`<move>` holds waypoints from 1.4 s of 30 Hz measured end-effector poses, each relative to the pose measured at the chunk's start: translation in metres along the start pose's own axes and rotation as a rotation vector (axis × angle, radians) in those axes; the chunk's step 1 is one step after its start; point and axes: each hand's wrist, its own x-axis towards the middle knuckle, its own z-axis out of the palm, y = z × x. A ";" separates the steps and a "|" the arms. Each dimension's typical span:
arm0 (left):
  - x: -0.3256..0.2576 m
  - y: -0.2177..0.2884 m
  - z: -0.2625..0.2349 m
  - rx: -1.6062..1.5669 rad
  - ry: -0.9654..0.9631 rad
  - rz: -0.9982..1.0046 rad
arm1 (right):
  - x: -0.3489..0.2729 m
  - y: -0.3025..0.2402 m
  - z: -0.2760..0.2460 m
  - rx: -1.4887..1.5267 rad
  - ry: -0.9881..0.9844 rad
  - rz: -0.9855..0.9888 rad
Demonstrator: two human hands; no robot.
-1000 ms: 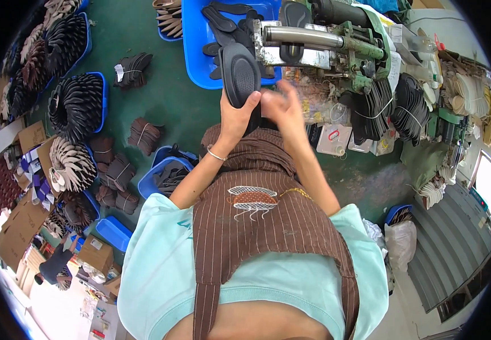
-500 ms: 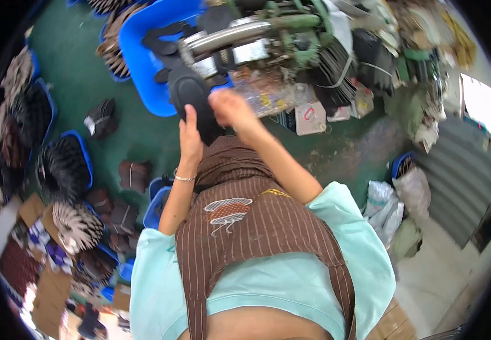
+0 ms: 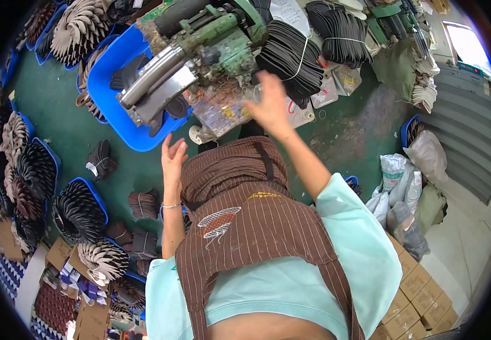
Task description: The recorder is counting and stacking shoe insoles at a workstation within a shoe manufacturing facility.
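Observation:
My left hand (image 3: 173,160) is raised with its fingers apart and nothing in it, just below the near corner of a blue tub (image 3: 135,140). Dark insoles (image 3: 125,73) lie inside that tub, partly hidden under the curved metal guard (image 3: 153,76) of a green machine (image 3: 231,51). Over the littered front ledge of the machine (image 3: 217,110), my right hand (image 3: 269,110) reaches forward with thumb and fingers spread. Close beyond its fingertips is a tied stack of black insoles (image 3: 292,59); I see no grip on it.
A second tied black stack (image 3: 340,34) sits to the right of the first. Tied dark bundles (image 3: 102,160) and blue tubs of fanned-out pieces (image 3: 81,209) cover the floor at left. White sacks (image 3: 395,181) and cardboard boxes (image 3: 415,289) stand at right.
The black insole my left hand held is gone from my hands. My left hand has dropped back and opened; my right hand has moved right toward the tied stack. The view has shifted.

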 end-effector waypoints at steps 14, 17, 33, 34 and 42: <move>0.107 0.010 0.309 0.043 -0.307 -0.061 | 0.124 0.174 -0.102 0.114 -0.352 0.050; 0.099 0.045 0.347 -0.179 -0.390 0.037 | 0.124 0.203 -0.126 0.972 -0.440 0.341; 0.107 0.015 0.346 0.095 -0.329 0.246 | 0.218 0.259 -0.169 1.809 0.458 0.545; 0.108 0.010 0.331 0.022 -0.353 0.024 | 0.227 0.256 -0.198 1.877 0.479 0.524; 0.163 -0.009 0.289 -0.657 -0.648 -0.275 | 0.159 0.191 -0.216 1.461 0.119 0.458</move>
